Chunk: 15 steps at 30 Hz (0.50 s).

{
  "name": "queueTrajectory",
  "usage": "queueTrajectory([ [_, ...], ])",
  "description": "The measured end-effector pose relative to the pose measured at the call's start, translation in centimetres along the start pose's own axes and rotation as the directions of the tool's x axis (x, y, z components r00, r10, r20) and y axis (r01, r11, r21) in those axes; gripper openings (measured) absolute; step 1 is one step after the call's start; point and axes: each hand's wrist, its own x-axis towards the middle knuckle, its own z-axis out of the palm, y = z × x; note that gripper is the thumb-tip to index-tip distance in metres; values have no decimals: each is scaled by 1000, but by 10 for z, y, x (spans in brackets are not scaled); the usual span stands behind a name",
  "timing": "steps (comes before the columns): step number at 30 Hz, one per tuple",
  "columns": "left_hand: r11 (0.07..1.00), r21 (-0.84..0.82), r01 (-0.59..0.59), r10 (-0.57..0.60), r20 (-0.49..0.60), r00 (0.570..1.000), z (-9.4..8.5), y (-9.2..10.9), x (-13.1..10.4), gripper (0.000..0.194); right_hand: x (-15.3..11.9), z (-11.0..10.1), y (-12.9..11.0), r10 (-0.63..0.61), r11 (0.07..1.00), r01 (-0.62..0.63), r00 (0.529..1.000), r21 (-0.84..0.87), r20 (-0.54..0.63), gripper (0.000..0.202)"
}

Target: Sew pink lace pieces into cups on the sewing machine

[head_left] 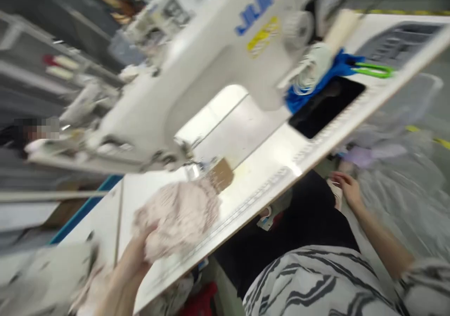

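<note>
My left hand (pixel 135 248) grips a bunched piece of pale pink ruffled fabric (pixel 181 213) at its near left edge; the thumb lies on top and the other fingers are hidden. That fabric rests on the white sewing table (pixel 260 166), just in front of the presser foot (pixel 192 169) of a white sewing machine (pixel 211 58). Low beside my right thigh, off the table, my right hand (pixel 348 189) has its fingers curled at a small pale piece (pixel 336 195), too blurred to name.
A brown block (pixel 222 173) sits by the needle area. On the table's right lie a black phone (pixel 328 105), blue cloth (pixel 298 98), a white cord bundle (pixel 309 74) and a green-handled tool (pixel 374 70). Clear plastic bags (pixel 404 180) fill the floor side. Another person (pixel 21 135) is at far left.
</note>
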Motion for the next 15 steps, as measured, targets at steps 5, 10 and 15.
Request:
queueTrajectory([
  [5, 943, -315, -109, 158, 133, 979, -28, -34, 4, 40, -64, 14, -42, -454, 826, 474, 880, -304, 137, 18],
  [10, 878, -448, -166, 253, 141, 957, -24, -42, 10, 53, -164, 81, -102, -588, 466, 885, 301, 11, 750, 31],
  [15, 835, -521, -174, 310, 185, 932, -25, -53, 17, 54, -234, 179, -101, -275, 313, 874, -291, 372, 916, 35],
])
